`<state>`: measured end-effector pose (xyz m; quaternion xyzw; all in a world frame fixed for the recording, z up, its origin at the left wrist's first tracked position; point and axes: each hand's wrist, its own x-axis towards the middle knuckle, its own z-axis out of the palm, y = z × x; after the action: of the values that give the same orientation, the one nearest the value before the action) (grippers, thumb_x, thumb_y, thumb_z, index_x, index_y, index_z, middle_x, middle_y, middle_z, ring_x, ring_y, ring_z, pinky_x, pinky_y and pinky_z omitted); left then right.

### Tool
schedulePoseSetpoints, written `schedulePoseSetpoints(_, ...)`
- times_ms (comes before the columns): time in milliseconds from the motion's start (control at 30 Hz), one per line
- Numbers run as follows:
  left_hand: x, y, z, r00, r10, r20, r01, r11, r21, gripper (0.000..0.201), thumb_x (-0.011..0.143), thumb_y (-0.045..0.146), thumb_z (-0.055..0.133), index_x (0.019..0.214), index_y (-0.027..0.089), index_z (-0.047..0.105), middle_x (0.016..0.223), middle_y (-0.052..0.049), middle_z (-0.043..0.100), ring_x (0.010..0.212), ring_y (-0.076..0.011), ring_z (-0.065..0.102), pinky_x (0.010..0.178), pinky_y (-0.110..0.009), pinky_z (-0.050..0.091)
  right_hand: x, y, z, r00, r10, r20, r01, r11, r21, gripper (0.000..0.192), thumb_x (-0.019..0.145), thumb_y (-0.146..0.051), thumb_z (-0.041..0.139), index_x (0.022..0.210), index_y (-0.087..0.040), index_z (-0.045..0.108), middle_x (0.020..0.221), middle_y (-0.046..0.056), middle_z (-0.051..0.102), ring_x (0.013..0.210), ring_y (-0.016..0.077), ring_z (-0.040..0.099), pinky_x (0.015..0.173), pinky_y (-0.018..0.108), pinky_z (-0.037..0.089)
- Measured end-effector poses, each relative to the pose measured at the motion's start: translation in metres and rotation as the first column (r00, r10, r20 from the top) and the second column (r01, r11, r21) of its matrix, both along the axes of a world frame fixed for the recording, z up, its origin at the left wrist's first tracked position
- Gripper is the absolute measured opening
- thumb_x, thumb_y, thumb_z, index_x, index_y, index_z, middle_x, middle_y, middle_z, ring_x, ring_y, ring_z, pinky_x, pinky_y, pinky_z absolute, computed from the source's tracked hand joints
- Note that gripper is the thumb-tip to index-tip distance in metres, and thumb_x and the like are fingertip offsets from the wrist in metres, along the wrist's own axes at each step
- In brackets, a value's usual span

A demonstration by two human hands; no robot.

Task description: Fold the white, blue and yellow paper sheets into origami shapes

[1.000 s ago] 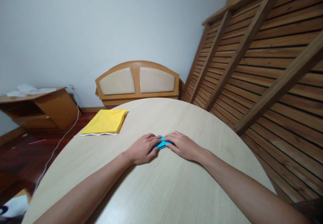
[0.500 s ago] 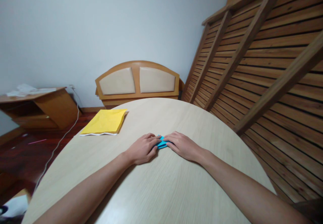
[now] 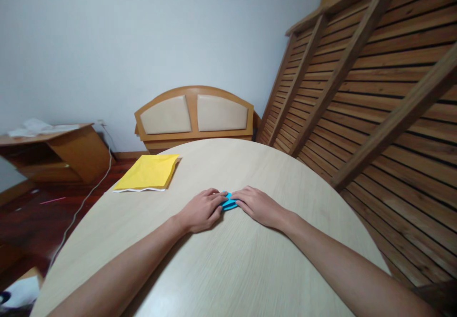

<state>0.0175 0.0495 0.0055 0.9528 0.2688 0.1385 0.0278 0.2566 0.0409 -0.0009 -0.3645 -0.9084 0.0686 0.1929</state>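
A small piece of folded blue paper (image 3: 229, 203) lies on the pale wooden table (image 3: 228, 269), between my two hands. My left hand (image 3: 203, 209) grips its left end, with the thumb at the near edge and the fingers over the top. From the other side, my right hand (image 3: 259, 205) has its fingers closed on the right end. Both ends of the paper are covered by fingers, so only its middle shows. To the left, a stack of yellow paper (image 3: 148, 172) with a white sheet beneath it rests on the table.
Slatted wooden panels (image 3: 357, 93) lean along the right side. A headboard with two cream pads (image 3: 166, 114) stands behind the table. At the left are a low wooden desk (image 3: 76, 153) with papers on top and a white cable (image 3: 80, 207) across the floor.
The blue paper has shifted very slightly between my fingers. Both hands stay in nearly the same place.
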Motion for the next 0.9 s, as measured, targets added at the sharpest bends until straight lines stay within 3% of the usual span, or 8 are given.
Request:
schedulePoseSetpoints(333, 0.0004, -0.0006, 0.0003, 1.000, 0.012, 0.027, -0.012, 1.000, 0.014, 0.028, 0.097, 0.029, 0.044, 0.116, 0.019, 0.061, 0.127, -0.009, 0.065, 0.116, -0.0260, 0.057, 0.104, -0.044, 0.046, -0.0017, -0.0037, 0.0038, 0.997, -0.068, 0.022, 0.068, 0.998, -0.002, 0.022, 0.100, -0.024, 0.049, 0.115, -0.021, 0.065, 0.111, 0.007, 0.071, 0.103, 0.0217, 0.060, 0.091, 0.036, 0.045)
schedulePoseSetpoints(567, -0.0003, -0.0004, -0.0008, 0.999, 0.033, 0.044, -0.033, 0.999, -0.003, 0.026, 0.096, 0.027, 0.043, 0.114, 0.018, 0.060, 0.123, -0.010, 0.067, 0.113, -0.0258, 0.058, 0.101, -0.043, 0.048, -0.0019, -0.0041, 0.0028, 0.977, -0.205, -0.049, 0.207, 0.978, 0.021, 0.018, 0.097, -0.031, 0.055, 0.107, -0.020, 0.065, 0.104, 0.007, 0.071, 0.099, 0.0229, 0.062, 0.088, 0.037, 0.044)
schedulePoseSetpoints(900, 0.0019, -0.0003, 0.0002, 0.998, 0.033, 0.052, -0.033, 0.999, -0.013, 0.026, 0.097, 0.028, 0.042, 0.115, 0.019, 0.058, 0.118, -0.011, 0.068, 0.113, -0.0257, 0.058, 0.101, -0.042, 0.048, -0.0070, -0.0090, 0.0081, 0.988, -0.149, -0.041, 0.152, 0.985, 0.079, 0.014, 0.094, -0.031, 0.060, 0.100, -0.019, 0.065, 0.099, 0.007, 0.069, 0.098, 0.0221, 0.058, 0.085, 0.035, 0.043)
